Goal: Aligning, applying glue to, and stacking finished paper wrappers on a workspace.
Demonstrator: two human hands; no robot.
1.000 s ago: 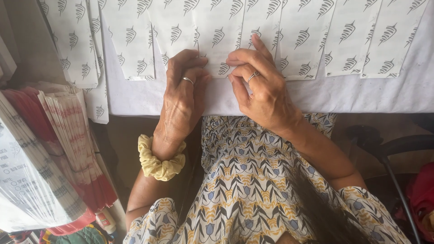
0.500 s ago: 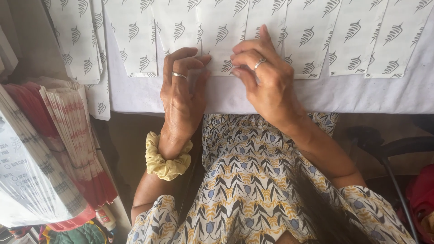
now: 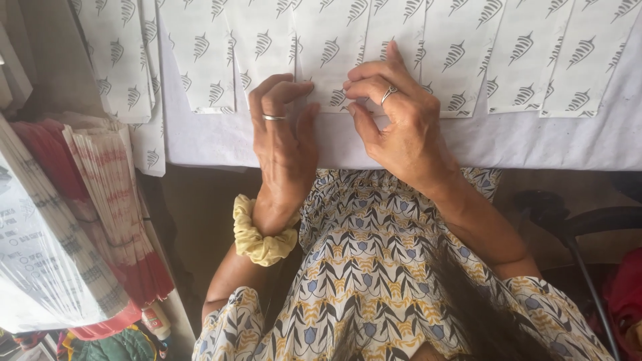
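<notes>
White paper bags printed with dark leaf shapes lie overlapping in a row on a white table (image 3: 221, 144). My left hand (image 3: 284, 144), with a ring and a yellow scrunchie on the wrist, presses its fingertips on the lower edge of the middle paper bag (image 3: 331, 57). My right hand (image 3: 394, 117), also ringed, pinches the same lower edge between thumb and fingers. Both hands meet at that edge, fingertips almost touching.
More leaf-print bags (image 3: 120, 60) hang over the table's left end. Stacks of red-and-white paper (image 3: 110, 194) and a plastic-wrapped bundle (image 3: 37, 267) stand at the left. A dark chair frame (image 3: 588, 227) is at the right. My patterned dress fills the foreground.
Both hands have shifted slightly along the bag's lower edge; the right fingers have curled in from flat to a pinch.
</notes>
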